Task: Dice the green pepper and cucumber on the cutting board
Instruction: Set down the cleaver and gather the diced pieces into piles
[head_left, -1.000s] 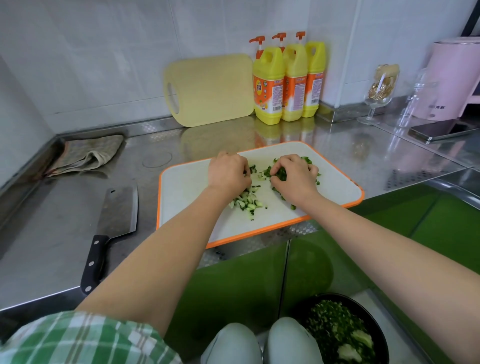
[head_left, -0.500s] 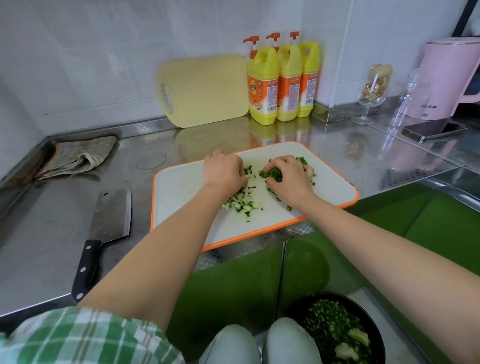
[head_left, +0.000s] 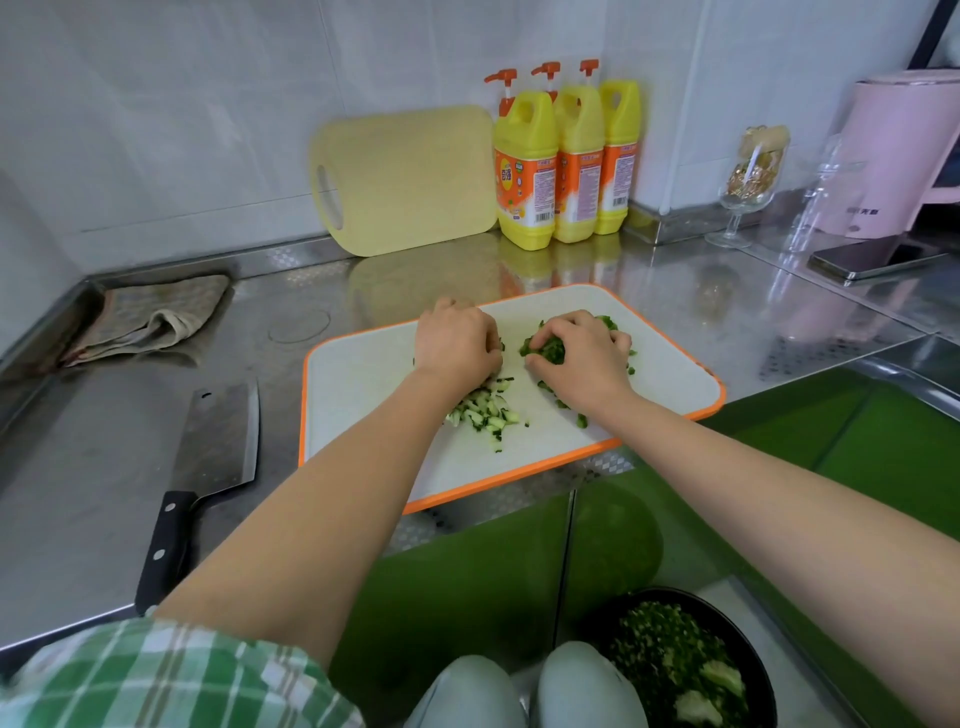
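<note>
In the head view, we see both forearms reaching from six o'clock onto the orange-rimmed cutting board (head_left: 363, 395) on the steel counter (head_left: 104, 441). The left hand (head_left: 457, 343) lies knuckles up, fingers curled down at the twelve o'clock end of the diced cucumber (head_left: 483, 413). We cannot tell whether it holds any pieces. The right hand (head_left: 582, 358), at three o'clock of the left and apart from it, curls fingers and thumb round a clump of diced green pepper (head_left: 545, 351). A few green bits lie loose around it on the board.

At twelve o'clock of the board, three yellow dish-soap bottles (head_left: 524, 171) stand against the wall. Their orange labels carry a round logo with Chinese characters and a barcode, but the small print is unreadable. The pink kettle (head_left: 904, 156) at two o'clock bears a short line of writing too small to read. A cleaver (head_left: 218, 436) lies at nine o'clock of the board.
</note>
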